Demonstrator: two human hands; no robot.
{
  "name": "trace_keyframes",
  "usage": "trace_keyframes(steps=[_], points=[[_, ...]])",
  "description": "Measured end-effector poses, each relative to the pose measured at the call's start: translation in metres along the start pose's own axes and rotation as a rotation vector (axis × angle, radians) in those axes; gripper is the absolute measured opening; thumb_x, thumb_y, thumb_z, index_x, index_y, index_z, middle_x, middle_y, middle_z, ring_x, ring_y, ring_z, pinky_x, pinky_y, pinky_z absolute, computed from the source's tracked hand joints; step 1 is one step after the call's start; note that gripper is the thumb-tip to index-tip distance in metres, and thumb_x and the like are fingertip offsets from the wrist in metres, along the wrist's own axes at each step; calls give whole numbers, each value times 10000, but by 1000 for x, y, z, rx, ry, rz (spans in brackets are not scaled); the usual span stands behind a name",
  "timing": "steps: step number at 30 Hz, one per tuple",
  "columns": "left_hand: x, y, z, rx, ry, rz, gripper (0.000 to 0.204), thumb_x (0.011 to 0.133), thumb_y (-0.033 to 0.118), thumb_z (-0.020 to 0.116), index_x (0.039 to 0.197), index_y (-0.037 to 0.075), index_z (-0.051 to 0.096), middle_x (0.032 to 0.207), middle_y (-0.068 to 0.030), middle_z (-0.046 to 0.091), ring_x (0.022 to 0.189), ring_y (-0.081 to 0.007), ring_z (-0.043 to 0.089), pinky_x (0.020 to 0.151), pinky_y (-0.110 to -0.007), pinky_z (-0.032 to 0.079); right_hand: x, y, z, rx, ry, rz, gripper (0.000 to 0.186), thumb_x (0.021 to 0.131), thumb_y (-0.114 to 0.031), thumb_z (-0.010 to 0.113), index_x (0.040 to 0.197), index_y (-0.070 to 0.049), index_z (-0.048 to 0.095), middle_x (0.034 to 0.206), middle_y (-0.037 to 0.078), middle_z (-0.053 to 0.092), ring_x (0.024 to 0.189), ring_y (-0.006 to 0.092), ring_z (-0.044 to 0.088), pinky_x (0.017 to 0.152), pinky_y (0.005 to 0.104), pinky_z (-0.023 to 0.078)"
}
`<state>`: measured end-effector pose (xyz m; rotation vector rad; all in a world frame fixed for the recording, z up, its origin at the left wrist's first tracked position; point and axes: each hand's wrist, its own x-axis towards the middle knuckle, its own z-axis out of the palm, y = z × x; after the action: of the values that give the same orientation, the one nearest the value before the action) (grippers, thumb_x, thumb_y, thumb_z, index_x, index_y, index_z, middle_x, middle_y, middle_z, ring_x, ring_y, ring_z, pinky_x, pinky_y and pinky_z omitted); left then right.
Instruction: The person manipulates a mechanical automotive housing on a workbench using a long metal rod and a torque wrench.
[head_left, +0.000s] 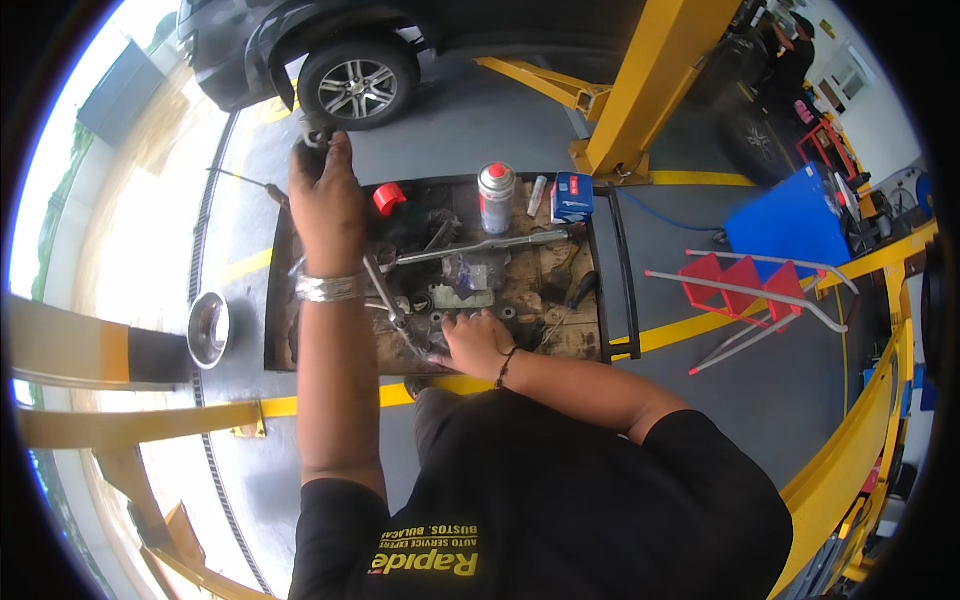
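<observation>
The metal part [316, 130] is raised at eleven o'clock from the worktop's centre, the left hand [327, 205] wrapped firmly round it. That forearm hides the worktop's left side. At five, the right hand [477, 343] is loosely curled; I cannot tell what it grips. Around lie a long-handled wrench [520, 241], aerosol can [496, 205] at one and blue box [572, 200] at two. The wooden worktop [578, 340] stands on grey floor [690, 235]; red step stool [735, 284] at three.

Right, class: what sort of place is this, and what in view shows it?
Probably a car repair workshop: a dark vehicle with a silver-spoked wheel stands near a tall yellow metal post, likely part of a lift, and a long silver metal tool lies on a wooden-topped workbench.
</observation>
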<state>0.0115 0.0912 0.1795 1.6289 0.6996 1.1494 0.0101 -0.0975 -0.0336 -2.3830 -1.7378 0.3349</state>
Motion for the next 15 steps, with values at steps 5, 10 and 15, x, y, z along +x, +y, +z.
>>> trace_keyframes(steps=[5, 10, 15], points=[[25, 0, -42, -976, -1076, -406, 337, 982, 344, 655, 848, 50, 561, 672, -18, 508, 611, -118, 495, 533, -252, 368, 2, 2, 1, 23, 11, -3, 765, 839, -627, 654, 1259, 10, 600, 950, 182, 686, 861, 340, 693, 934, 499, 469], [1, 11, -15, -187, -24, -113, 325, 958, 315, 694, 960, 3, 602, 810, -70, 620, 709, -143, 569, 643, -285, 470, 0, 1, 10, -40, 73, 3, 709, 849, -635, 636, 1180, -8, 637, 943, 146, 702, 849, 285, 705, 881, 450, 471], [4, 6, -28, -378, -359, -261, 401, 968, 401, 664, 819, 48, 546, 630, -37, 525, 535, -120, 471, 485, -255, 382, 4, 4, 14, -37, 41, 3, 725, 845, -640, 638, 1195, -5, 636, 936, 140, 702, 844, 293, 703, 883, 450, 474]])
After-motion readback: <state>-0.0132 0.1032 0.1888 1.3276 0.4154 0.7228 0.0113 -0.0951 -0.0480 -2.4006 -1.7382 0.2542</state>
